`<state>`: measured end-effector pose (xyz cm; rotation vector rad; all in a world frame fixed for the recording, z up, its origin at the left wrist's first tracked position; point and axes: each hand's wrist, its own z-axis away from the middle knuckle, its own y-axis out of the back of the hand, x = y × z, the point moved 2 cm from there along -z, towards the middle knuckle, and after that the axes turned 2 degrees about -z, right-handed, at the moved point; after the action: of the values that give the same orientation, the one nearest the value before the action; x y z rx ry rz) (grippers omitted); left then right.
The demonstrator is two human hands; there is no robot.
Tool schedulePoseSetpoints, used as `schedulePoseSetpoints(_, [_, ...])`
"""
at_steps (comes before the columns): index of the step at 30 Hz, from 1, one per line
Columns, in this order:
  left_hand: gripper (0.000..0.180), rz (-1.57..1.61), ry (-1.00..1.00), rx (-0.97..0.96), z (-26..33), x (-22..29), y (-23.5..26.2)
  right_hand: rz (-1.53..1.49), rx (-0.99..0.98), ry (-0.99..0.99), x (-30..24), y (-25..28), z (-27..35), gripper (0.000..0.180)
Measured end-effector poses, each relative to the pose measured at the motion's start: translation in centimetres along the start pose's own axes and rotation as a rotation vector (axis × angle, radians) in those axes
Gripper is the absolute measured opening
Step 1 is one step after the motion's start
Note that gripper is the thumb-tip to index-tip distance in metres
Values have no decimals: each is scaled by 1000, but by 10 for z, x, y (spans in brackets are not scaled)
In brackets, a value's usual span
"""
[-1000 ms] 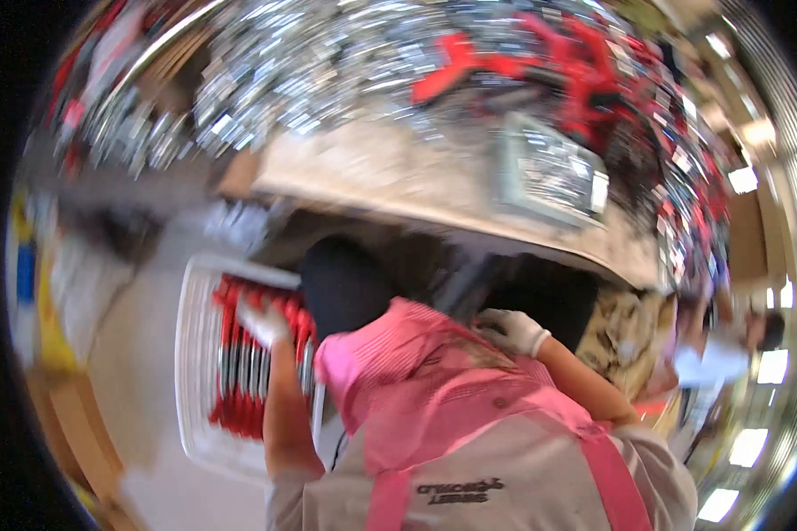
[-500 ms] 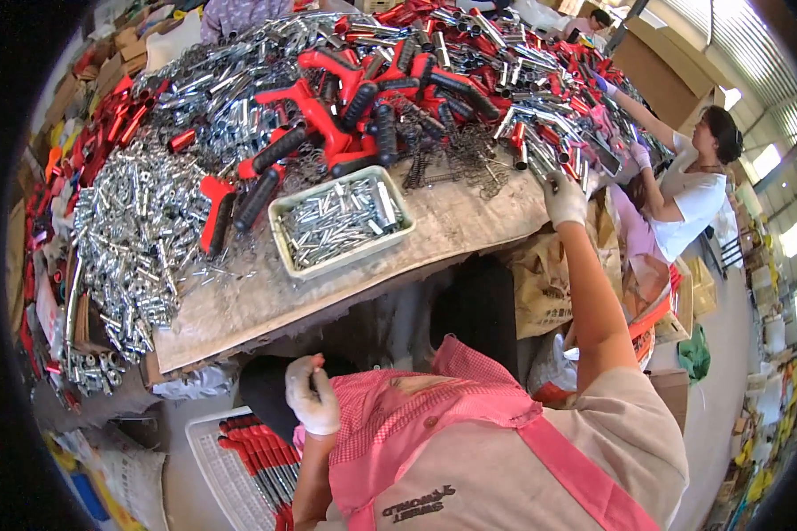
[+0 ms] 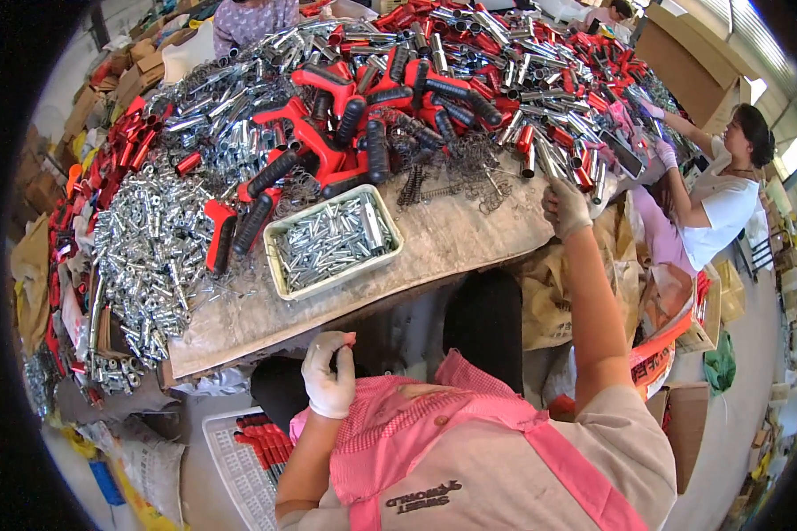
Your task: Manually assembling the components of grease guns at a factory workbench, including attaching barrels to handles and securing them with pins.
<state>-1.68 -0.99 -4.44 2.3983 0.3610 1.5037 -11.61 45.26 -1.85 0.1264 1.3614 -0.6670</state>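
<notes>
L grip (image 3: 329, 376) curled, R grip (image 3: 565, 205) outstretched

At frame centre a pale tray (image 3: 277, 241) of silver metal pieces sits on the worn table (image 3: 469, 239); the gloved right hand (image 3: 565, 206) reaches among tubes at upper right, the gloved left hand (image 3: 328, 376) hangs below the table edge

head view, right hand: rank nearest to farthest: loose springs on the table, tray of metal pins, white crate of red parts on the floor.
From the right hand at the table's right edge:
1. Loose springs, just left of it on the tabletop.
2. Tray of metal pins, mid-table, further left.
3. White crate of red parts, on the floor, lower left.
</notes>
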Motion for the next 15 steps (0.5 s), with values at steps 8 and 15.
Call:
schedulePoseSetpoints(8, [19,-68,-180,-59,-20,23,-24,214,99,304,9,-43,-23,22])
schedulePoseSetpoints(15, [19,-12,80,162,-45,0,11,620,244,591,-35,-26,-104,30])
